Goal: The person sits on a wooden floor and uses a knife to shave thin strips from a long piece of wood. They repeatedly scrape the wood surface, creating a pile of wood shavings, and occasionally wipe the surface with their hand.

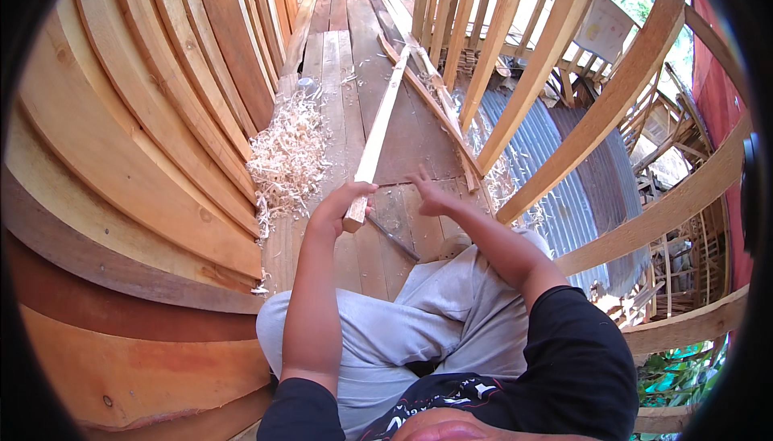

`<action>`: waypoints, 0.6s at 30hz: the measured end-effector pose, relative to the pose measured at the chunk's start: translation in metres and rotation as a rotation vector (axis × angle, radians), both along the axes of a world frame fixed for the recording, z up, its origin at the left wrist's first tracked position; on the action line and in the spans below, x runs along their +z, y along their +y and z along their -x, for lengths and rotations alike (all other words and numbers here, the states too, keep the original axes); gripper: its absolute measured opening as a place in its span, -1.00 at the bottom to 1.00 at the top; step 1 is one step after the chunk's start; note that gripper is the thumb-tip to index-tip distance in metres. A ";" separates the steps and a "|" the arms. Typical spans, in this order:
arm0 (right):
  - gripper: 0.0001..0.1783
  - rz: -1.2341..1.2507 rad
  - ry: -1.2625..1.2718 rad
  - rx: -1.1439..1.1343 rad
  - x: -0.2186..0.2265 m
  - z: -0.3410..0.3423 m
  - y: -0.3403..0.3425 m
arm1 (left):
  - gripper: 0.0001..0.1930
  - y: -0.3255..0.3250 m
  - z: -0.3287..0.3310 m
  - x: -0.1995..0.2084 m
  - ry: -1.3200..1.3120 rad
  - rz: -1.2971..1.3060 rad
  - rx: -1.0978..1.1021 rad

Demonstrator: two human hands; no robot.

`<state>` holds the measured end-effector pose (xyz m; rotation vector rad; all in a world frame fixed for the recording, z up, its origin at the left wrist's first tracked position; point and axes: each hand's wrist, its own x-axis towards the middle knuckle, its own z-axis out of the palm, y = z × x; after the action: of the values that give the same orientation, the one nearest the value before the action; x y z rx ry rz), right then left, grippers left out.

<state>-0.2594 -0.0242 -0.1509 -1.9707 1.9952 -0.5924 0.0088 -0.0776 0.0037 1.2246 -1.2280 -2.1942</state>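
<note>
My left hand [340, 202] is closed around the near end of a long, pale wooden batten [380, 129]. The batten slants away from me, its far end by other strips on the plank floor. To the right of it, my right hand [433, 194] is held apart with fingers spread and nothing in it. Below the batten's near end lies a thin, dark bar-like tool [394, 240]; part of it is hidden by the hand and wood, so its kind cannot be made out.
Curly wood shavings [291, 151] are heaped left of the batten, beside tall upright boards [137, 131]. Loose wooden strips [439, 107] lie along the right side, by a slatted wooden railing [535, 54]. Beyond the railing is corrugated metal sheeting [555, 175]. My crossed legs fill the near floor.
</note>
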 end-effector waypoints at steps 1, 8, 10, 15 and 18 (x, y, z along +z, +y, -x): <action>-0.45 0.069 0.045 0.030 -0.003 -0.005 -0.002 | -0.62 -0.004 0.004 -0.006 -0.005 -0.004 -0.012; -0.56 -0.692 0.280 0.219 0.033 -0.091 0.011 | -0.71 0.016 -0.004 -0.012 -0.080 0.021 -0.007; -0.58 -0.559 0.307 0.320 0.004 -0.082 0.018 | -0.70 0.021 0.002 -0.011 -0.101 0.030 -0.014; -0.64 -0.861 0.310 0.413 -0.005 -0.053 -0.009 | -0.66 0.036 0.001 0.000 -0.080 -0.028 -0.024; -0.72 -0.818 -0.022 0.235 0.018 -0.021 -0.008 | -0.64 0.044 -0.012 -0.004 -0.058 -0.061 0.004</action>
<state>-0.2385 -0.0322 -0.1325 -1.6055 1.5751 0.2391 0.0208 -0.0338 -0.0002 1.3220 -1.1882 -2.2229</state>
